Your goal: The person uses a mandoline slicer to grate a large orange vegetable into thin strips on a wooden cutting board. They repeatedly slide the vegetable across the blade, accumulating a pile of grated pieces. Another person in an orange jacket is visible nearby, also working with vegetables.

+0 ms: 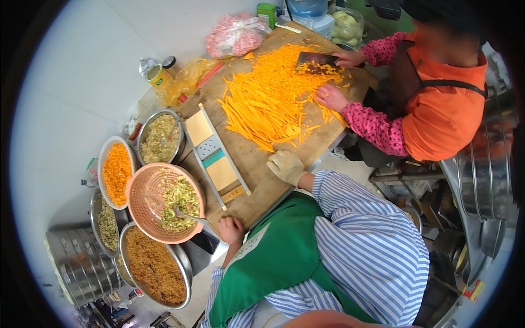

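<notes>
My right hand, in a pale glove, rests on the wooden table with its fingers curled in and nothing visible in them. Just beyond it lies a heap of long orange vegetable strips, which runs into finely chopped orange pieces. My bare left hand leans on the near edge of the table, its fingers partly hidden by their own bend. Between my hands and the bowls lies a mandoline slicer with a grating plate and a green blade section.
A co-worker's hand grips a cleaver; their other hand presses strips. At left, a pink colander holds chopped vegetables and a spoon, among several filled bowls. A bag of pink food sits at the back.
</notes>
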Demonstrator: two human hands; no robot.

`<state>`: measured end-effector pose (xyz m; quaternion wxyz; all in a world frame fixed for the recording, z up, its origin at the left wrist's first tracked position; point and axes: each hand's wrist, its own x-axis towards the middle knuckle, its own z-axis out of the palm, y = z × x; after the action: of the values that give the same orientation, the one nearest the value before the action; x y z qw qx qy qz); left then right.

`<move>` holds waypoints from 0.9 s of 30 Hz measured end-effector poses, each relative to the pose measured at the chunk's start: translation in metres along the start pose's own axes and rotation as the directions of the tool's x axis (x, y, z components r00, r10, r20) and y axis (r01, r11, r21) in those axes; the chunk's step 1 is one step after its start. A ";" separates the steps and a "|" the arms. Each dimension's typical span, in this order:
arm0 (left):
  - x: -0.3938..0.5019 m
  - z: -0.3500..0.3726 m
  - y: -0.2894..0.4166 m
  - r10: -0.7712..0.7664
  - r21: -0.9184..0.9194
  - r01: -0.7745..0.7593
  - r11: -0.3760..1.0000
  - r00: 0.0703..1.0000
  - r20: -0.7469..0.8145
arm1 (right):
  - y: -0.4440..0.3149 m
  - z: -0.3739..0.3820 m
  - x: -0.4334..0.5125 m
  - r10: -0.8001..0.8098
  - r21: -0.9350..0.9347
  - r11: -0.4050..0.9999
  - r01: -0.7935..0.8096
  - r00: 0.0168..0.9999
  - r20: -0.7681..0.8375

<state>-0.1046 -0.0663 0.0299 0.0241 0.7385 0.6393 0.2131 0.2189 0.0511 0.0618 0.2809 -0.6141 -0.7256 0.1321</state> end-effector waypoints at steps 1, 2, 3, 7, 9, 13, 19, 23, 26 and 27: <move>-0.001 -0.001 -0.001 0.001 0.009 -0.001 1.000 1.000 0.005 | -0.004 -0.003 0.001 -0.031 0.010 0.999 0.031 1.000 0.006; -0.006 0.001 -0.005 -0.003 0.028 0.003 1.000 1.000 -0.011 | -0.008 -0.007 0.003 -0.062 0.021 0.998 0.061 0.998 0.012; -0.006 -0.001 -0.005 -0.008 0.035 0.009 0.999 0.999 -0.032 | -0.014 -0.011 0.006 -0.096 0.036 0.995 0.095 0.995 0.010; -0.008 -0.004 -0.006 -0.001 0.030 0.002 1.000 1.000 -0.015 | -0.009 -0.002 0.004 -0.074 0.029 0.997 0.072 0.995 0.061; -0.005 0.000 -0.004 0.007 0.014 -0.007 1.000 1.000 -0.005 | 0.007 0.010 -0.003 -0.111 -0.008 0.994 0.110 0.994 -0.014; -0.008 0.002 -0.013 0.036 0.060 -0.033 0.998 0.998 -0.047 | -0.007 -0.006 -0.001 -0.172 -0.115 0.977 0.181 0.981 0.089; -0.004 0.009 -0.002 0.023 0.007 -0.023 1.000 0.998 -0.058 | 0.006 0.000 0.001 -0.197 -0.011 0.980 0.197 0.978 -0.071; 0.007 0.018 -0.001 0.032 -0.008 -0.033 0.999 0.995 -0.092 | 0.009 -0.004 0.010 -0.053 0.015 0.998 0.053 0.998 0.025; -0.007 0.015 -0.018 0.002 -0.028 -0.005 1.000 0.996 -0.092 | -0.008 0.009 0.014 -0.164 -0.005 0.986 0.164 0.986 -0.020; -0.019 0.016 -0.023 -0.050 -0.029 0.047 0.998 0.993 -0.110 | -0.013 0.015 0.017 -0.253 0.005 0.968 0.253 0.968 -0.013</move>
<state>-0.1220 -0.0761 0.0033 0.0036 0.7093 0.6544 0.2617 0.1984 0.0672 0.0614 0.3017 -0.5166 -0.7958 0.0941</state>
